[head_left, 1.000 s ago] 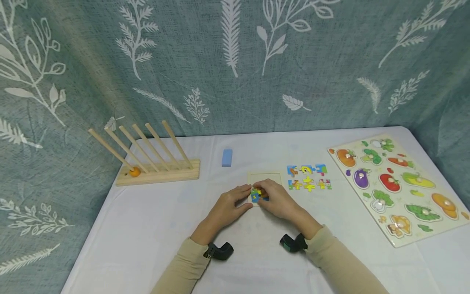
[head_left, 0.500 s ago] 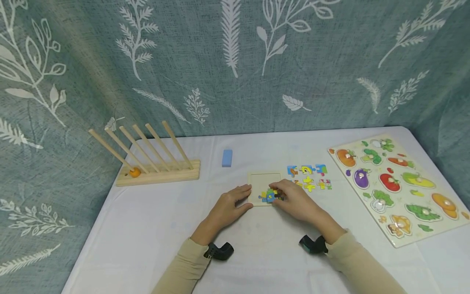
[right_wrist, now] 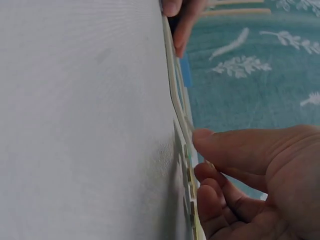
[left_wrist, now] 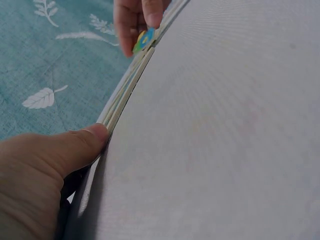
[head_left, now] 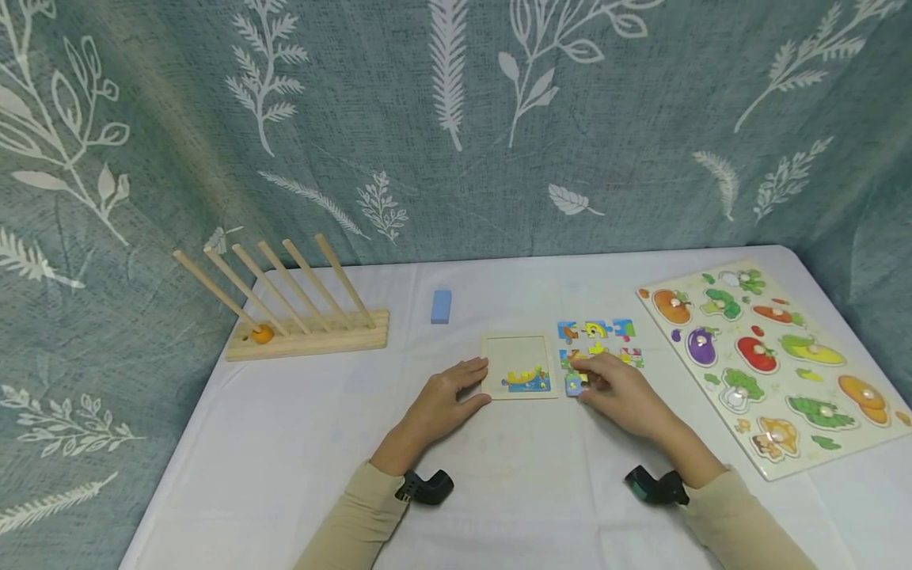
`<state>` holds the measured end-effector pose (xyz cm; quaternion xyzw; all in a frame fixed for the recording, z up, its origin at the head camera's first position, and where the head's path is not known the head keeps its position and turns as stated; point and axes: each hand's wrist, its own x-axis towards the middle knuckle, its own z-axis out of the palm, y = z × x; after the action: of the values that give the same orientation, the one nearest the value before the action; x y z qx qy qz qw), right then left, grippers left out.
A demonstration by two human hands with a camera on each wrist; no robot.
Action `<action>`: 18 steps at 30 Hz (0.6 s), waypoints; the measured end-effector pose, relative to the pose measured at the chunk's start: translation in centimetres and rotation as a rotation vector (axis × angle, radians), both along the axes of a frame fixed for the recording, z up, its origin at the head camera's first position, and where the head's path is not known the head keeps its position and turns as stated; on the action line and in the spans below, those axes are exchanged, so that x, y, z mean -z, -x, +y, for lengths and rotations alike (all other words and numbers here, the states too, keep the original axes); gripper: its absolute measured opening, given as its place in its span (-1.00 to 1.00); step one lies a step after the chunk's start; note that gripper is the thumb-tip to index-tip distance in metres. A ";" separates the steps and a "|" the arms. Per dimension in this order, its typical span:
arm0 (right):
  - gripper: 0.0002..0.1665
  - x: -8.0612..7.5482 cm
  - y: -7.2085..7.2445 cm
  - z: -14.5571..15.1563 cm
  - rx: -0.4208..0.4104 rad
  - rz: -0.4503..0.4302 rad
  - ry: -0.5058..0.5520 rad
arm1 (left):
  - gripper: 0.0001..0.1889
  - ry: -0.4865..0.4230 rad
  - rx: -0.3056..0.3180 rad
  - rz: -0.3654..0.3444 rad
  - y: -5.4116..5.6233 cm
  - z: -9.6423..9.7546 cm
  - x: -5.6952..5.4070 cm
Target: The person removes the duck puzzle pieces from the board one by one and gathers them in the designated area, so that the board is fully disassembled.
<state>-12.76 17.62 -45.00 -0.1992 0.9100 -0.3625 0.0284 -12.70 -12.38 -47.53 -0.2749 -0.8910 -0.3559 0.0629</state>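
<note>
A square wooden puzzle tray (head_left: pixel 514 348) lies in the middle of the table, with yellow and blue jigsaw pieces (head_left: pixel 529 381) along its near side. My left hand (head_left: pixel 449 400) rests at the tray's left edge, thumb by the near corner and fingers extended; the left wrist view shows the thumb against the rim. Right of the tray, my right hand (head_left: pixel 620 396) pinches a blue jigsaw piece (head_left: pixel 574 385) with green and yellow on it, also visible in the left wrist view. Just beyond, two rows of loose jigsaw pieces (head_left: pixel 595 329) lie flat, the nearer row partly covered by the fingers.
A vegetable peg puzzle board (head_left: pixel 777 380) lies at the right. A wooden stand (head_left: pixel 342 334) with several slanting rods and an orange bead (head_left: pixel 261 334) stands at the left. A blue block (head_left: pixel 441 306) lies behind the tray. A leaf-patterned curtain (head_left: pixel 399 103) hangs at the back.
My right hand has moved from the tray's left side across to its right, carrying the blue jigsaw piece out past the rim. The left hand has stayed at the tray's edge.
</note>
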 end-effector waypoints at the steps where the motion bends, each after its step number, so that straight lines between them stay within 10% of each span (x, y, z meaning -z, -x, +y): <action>1: -0.51 0.1 0.0 0.1 -0.001 -0.008 0.004 | -0.51 0.000 0.000 -0.002 0.0 0.0 0.0; 18: -0.51 0.9 -0.2 0.1 -0.030 0.005 -0.032 | -0.50 0.011 -0.005 -0.012 -0.1 0.0 -0.2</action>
<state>-12.58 17.72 -45.86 -0.2134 0.9127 -0.3468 0.0347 -12.59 -12.37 -47.36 -0.2708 -0.8940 -0.3524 0.0567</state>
